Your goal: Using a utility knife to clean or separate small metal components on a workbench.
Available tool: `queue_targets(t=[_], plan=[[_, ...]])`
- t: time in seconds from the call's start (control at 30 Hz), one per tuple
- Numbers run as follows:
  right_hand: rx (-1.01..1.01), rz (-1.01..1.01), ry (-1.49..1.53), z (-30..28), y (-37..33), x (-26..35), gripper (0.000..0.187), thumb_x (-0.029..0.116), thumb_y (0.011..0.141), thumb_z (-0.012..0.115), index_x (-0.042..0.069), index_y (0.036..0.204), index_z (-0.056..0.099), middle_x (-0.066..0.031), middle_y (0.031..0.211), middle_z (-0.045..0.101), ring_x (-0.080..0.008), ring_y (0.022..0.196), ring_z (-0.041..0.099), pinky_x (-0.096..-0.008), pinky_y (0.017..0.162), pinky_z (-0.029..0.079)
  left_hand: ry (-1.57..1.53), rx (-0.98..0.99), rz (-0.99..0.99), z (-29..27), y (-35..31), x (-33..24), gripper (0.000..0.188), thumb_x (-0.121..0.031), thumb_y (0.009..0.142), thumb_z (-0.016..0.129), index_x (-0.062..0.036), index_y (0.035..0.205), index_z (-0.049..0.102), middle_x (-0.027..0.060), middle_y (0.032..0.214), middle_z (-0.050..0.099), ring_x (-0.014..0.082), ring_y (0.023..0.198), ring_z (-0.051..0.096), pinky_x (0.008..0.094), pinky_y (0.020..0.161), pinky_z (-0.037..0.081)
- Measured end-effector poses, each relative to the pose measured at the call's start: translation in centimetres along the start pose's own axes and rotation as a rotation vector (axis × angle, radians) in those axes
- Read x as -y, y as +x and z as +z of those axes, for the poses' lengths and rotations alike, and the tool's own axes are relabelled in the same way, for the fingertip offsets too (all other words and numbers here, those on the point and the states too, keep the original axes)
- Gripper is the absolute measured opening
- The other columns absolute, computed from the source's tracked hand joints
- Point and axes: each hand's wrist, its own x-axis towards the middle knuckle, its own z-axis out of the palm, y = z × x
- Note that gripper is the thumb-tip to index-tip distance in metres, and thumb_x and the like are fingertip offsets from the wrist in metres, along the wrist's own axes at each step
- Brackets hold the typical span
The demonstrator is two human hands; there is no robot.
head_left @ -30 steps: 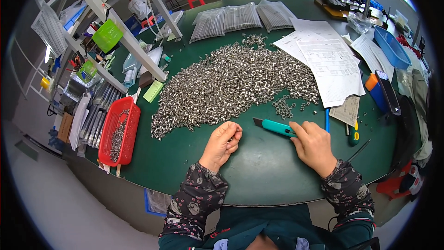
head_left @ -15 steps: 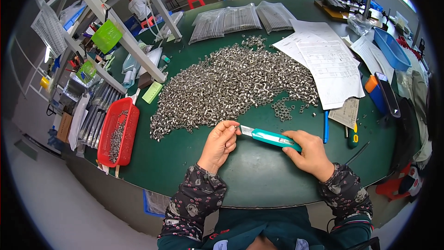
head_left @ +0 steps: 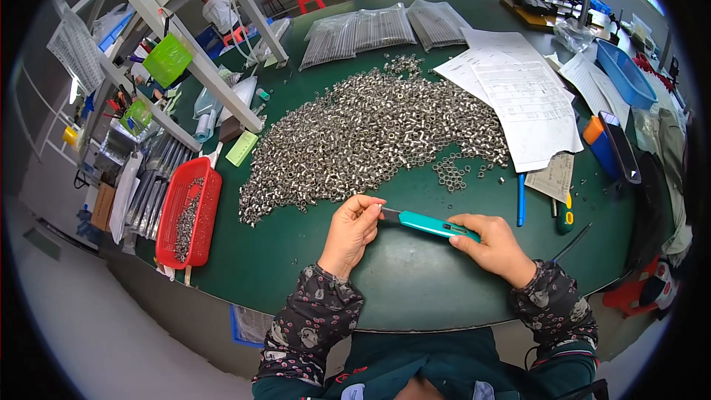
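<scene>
My right hand (head_left: pixel 493 243) is closed round a teal utility knife (head_left: pixel 429 224), its bare blade (head_left: pixel 390 215) pointing left. The blade tip reaches the fingertips of my left hand (head_left: pixel 351 232), where thumb and forefinger pinch a small metal piece, mostly hidden. Both hands are just above the green tabletop (head_left: pixel 407 281), on the near side of a broad pile of small silvery metal rings (head_left: pixel 370 130). A few loose rings (head_left: pixel 450 172) lie at the pile's right edge.
At left stands a red basket (head_left: pixel 210 215) holding some metal pieces. Paper sheets (head_left: pixel 529 115), a blue pen (head_left: pixel 521 200) and a phone (head_left: pixel 621 150) lie at right. Clear bags of metal rods (head_left: pixel 381 30) lie beyond the pile. A shelf frame (head_left: pixel 215 81) rises at the left.
The knife has rolled in my right hand, so its blade looks darker and narrower now. My hands have hardly shifted, and the left still pinches at the blade tip.
</scene>
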Motion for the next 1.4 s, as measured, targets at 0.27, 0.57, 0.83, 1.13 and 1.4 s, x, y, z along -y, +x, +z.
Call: queue_targets(t=[0.27, 0.57, 0.83, 1.13, 1.4], plan=[[-0.342, -0.196, -0.315, 0.8, -0.4, 1.2, 0.027, 0.019, 0.072, 0.061, 0.008, 0.097, 0.056, -0.0093, 0.064, 0.049, -0.0274, 0.053, 0.051, -0.0363, 0.047, 0.040, -0.034, -0.112, -0.007, 0.0, -0.1, 0.2, 0.010, -0.009, 0.085, 0.051, -0.0018, 0.090, 0.053, 0.0018, 0.069, 0.051, 0.0014, 0.044, 0.030, 0.0146, 0.038, 0.023], [-0.110, -0.085, -0.096, 0.6, -0.2, 0.3, 0.025, 0.020, 0.074, 0.059, 0.006, 0.095, 0.058, -0.0124, 0.073, 0.057, -0.0301, 0.062, 0.055, -0.0375, 0.054, 0.043, -0.045, -0.137, -0.008, 0.1, -0.1, 0.0, 0.013, -0.010, 0.085, 0.051, 0.0011, 0.092, 0.053, 0.0025, 0.068, 0.051, 0.0004, 0.043, 0.030, 0.0144, 0.037, 0.023], [-0.124, -0.070, -0.106, 0.6, -0.3, 0.4, 0.025, 0.019, 0.073, 0.059, 0.006, 0.095, 0.058, -0.0122, 0.072, 0.056, -0.0300, 0.061, 0.054, -0.0376, 0.054, 0.042, 0.000, -0.087, -0.005, -0.1, 0.0, 0.2, 0.012, -0.011, 0.085, 0.051, -0.0006, 0.091, 0.053, 0.0014, 0.069, 0.050, 0.0013, 0.043, 0.029, 0.0145, 0.037, 0.023], [-0.272, -0.165, -0.209, 0.5, -0.1, 0.7, 0.026, 0.016, 0.072, 0.060, 0.006, 0.096, 0.056, -0.0103, 0.067, 0.051, -0.0283, 0.055, 0.052, -0.0358, 0.048, 0.040, -0.119, -0.080, -0.047, -0.2, -0.1, -0.3, 0.015, -0.015, 0.088, 0.046, -0.0022, 0.092, 0.052, 0.0036, 0.074, 0.052, 0.0012, 0.044, 0.031, 0.0134, 0.036, 0.023], [-0.253, -0.146, -0.197, 0.5, -0.1, 0.3, 0.027, 0.017, 0.073, 0.061, 0.006, 0.097, 0.056, -0.0109, 0.068, 0.052, -0.0291, 0.057, 0.052, -0.0364, 0.050, 0.041, -0.091, -0.087, 0.008, 0.4, 0.1, -0.5, 0.011, -0.011, 0.087, 0.046, -0.0038, 0.094, 0.051, 0.0062, 0.080, 0.055, 0.0009, 0.044, 0.031, 0.0133, 0.035, 0.024]])
